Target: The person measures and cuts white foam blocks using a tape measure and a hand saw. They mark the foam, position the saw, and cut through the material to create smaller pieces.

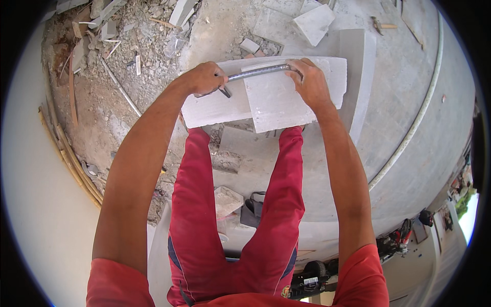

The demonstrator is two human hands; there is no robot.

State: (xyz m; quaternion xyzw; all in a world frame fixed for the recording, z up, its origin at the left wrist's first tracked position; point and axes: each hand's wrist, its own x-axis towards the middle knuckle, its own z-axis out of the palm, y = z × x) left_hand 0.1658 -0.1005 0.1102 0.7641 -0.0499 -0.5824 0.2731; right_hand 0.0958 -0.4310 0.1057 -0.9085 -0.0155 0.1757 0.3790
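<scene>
Silver metal bar point(260, 71) spans the far part of the squarish white slab point(279, 102), taken as landmark; contact between bar and slab cannot be told. Left hand point(207, 78), beyond the slab's left edge, is closed around the bar's left end, where a short dark prong point(225, 92) sticks out. Right hand point(310, 83), over the slab's right side, has thumb and fingers clamped on the bar's right end. The slab overlaps a longer white slab point(212, 110) that shows to its left and right. Right of the landmark: a long pale block point(364, 84), then a whitish pipe point(412, 128) on the floor. Beyond it: a broken pale chunk point(314, 24); far right of that, a hammer point(379, 25). Rubble point(146, 48) spreads to its far left. Nearer than the slab: red trousers point(193, 204) and, between the legs, a dark grey bag point(252, 211).
</scene>
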